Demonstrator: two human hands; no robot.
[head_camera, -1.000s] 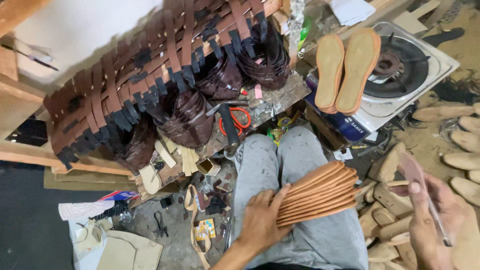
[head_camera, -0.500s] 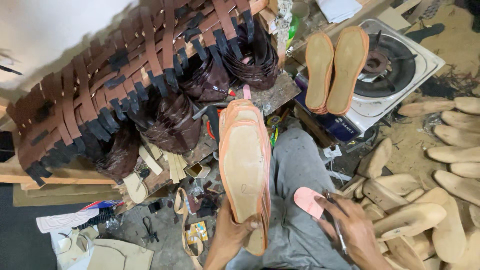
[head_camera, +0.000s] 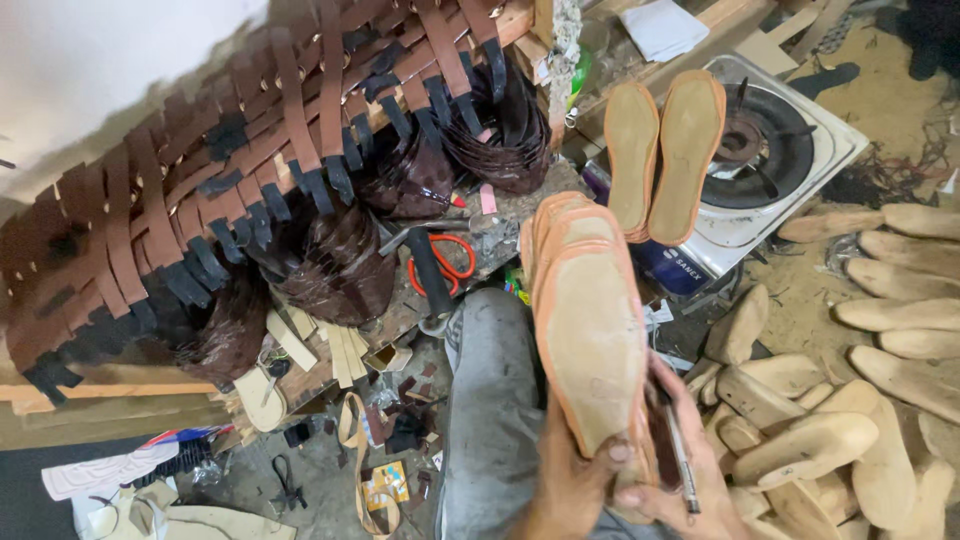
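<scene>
The left hand (head_camera: 572, 480) grips the lower end of a stack of flat tan leather shoe soles with orange edges (head_camera: 585, 320), its thumb pressed onto the face of the top sole. The stack stands tilted up and away from the hands, over the person's grey trouser leg (head_camera: 490, 400). The right hand (head_camera: 680, 470) closes on the stack's right edge from beside and under it, and a thin metal tool (head_camera: 680, 455) lies along its fingers, touching the stack's side.

Just beyond the top of the stack, two more tan soles (head_camera: 660, 155) lean upright side by side against a white single-burner gas stove (head_camera: 770, 150). To the right of the hands, pale wooden shoe lasts (head_camera: 820, 440) lie heaped on the floor, spreading well away to the right.

To the left of the stack's upper end, a black-handled hammer (head_camera: 428, 270) and orange-handled scissors (head_camera: 455, 258) lie on a cluttered work surface (head_camera: 520, 215). Farther left and beyond, woven brown and black leather sandal uppers (head_camera: 250, 180) hang in rows from a wooden rail, with darker brown uppers (head_camera: 340, 265) piled beneath them. Leather scraps and cut strips (head_camera: 370, 450) litter the floor left of the left hand.
</scene>
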